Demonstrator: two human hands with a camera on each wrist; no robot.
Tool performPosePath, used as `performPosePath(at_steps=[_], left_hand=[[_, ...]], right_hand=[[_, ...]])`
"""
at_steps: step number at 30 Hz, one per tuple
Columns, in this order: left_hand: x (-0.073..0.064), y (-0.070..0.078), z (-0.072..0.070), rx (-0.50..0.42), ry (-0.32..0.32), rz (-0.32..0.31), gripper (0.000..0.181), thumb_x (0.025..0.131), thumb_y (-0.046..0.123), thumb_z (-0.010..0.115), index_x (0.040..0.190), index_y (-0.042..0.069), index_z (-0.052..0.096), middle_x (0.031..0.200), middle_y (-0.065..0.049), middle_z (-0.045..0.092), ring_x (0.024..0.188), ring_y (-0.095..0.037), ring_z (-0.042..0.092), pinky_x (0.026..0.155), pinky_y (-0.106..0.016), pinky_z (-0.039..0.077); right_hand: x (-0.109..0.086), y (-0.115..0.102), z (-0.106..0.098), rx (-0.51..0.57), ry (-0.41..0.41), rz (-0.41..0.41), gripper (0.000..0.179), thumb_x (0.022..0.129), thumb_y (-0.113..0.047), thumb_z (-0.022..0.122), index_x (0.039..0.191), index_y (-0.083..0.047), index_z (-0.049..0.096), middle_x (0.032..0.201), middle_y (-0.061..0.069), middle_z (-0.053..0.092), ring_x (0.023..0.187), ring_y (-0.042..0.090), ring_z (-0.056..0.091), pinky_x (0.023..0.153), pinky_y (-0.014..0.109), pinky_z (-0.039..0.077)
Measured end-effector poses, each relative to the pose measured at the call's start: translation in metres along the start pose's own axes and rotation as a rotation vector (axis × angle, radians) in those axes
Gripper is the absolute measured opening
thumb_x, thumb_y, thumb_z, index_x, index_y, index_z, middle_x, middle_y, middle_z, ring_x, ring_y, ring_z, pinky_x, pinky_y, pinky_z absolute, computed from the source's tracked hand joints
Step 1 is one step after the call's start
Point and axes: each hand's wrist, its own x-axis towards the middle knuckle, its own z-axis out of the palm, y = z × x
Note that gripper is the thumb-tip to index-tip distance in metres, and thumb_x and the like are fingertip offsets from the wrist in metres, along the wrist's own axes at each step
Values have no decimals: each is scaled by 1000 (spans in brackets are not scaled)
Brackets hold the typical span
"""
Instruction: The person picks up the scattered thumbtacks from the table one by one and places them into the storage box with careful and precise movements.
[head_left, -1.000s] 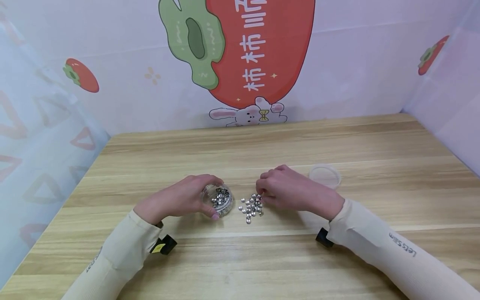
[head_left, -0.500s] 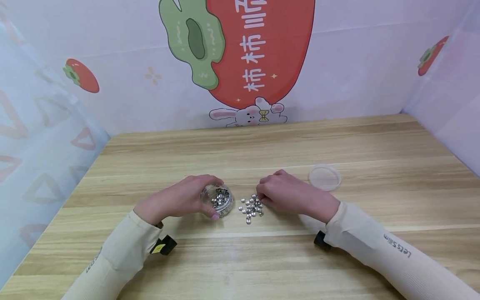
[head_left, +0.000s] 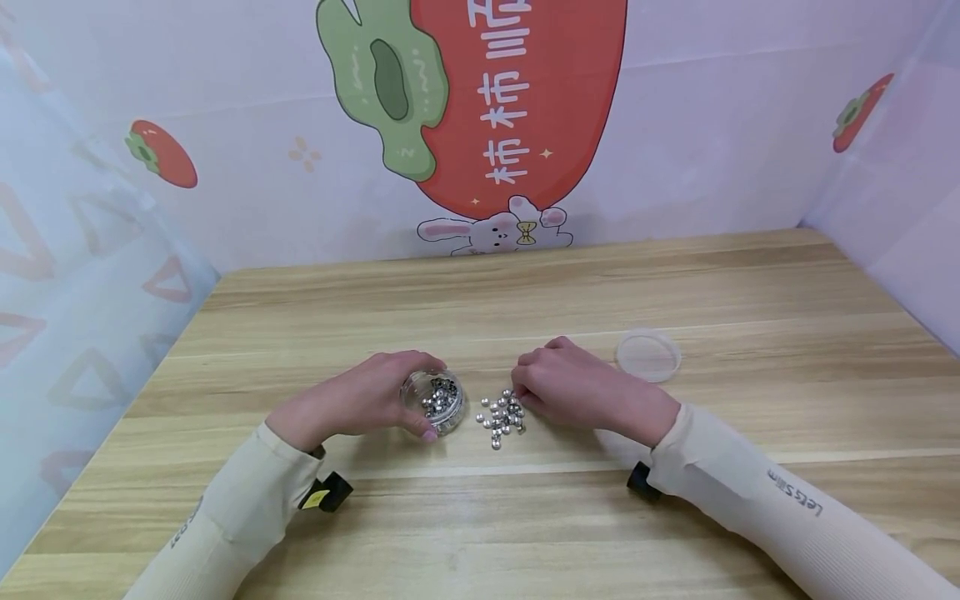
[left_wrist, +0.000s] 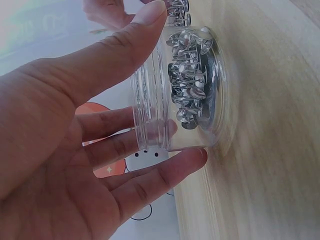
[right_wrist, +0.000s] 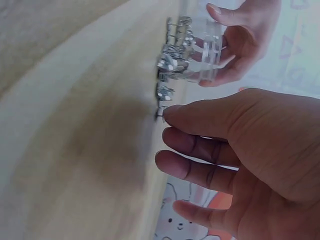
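Head view: reaching in from the lower left with the left hand [head_left: 367, 393], grasping one clear round plastic jar [head_left: 414, 390] between near-side thumb and far-side fingers. Reaching in from the lower right with the right hand [head_left: 566, 390], turned back upward, with fingertips bent down to the edge of one loose heap of silver domed metal thumbtacks [head_left: 504, 414]. Scattered between jar and right hand on the smooth, pale wood-grain worktop [head_left: 480, 525], well over a dozen, too clustered to count exactly. Covered along both forearms by two stretchy cream sleeves [head_left: 787, 492], with one small black box [head_left: 327, 492] at each wrist. Near the right wrist, with one thin translucent round lid [head_left: 648, 356] lying flat. Backed by a white cloth printed with one large red fruit, two small ones and one rabbit.

Left wrist view: curved around the jar, with thumb across one side and fingers spread along the other. Upright on the worktop, glossy and see-through, ridged at the screw neck, with many more thumbtacks tangled inside, uncountable.

Right wrist view: lowered with thumb tip at one thumbtack by the heap, with three fingers visible and fanned apart. Impossible to tell whether pinching it.
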Motion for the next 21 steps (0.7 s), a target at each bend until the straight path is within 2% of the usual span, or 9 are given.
performPosePath(at_steps=[11,21], left_hand=[[-2,1,1,-10,6,-7,82,67,40,87,134,6,53,134,-9,60,121,-28,56,105,-47,44],[-1,2,1,-8,10,7,82,67,40,87,133,5,53,133,-10,60,120,-29,57,104,-48,45]], right_hand=[[-3,0,-20,-7,66,9,7,88,-11,68,84,-17,67,78,-8,62,76,9,57,95,44,48],[-4,-1,-24,-9,93,9,8,88,-10,68,84,-17,66,78,-8,61,74,8,55,94,44,49]])
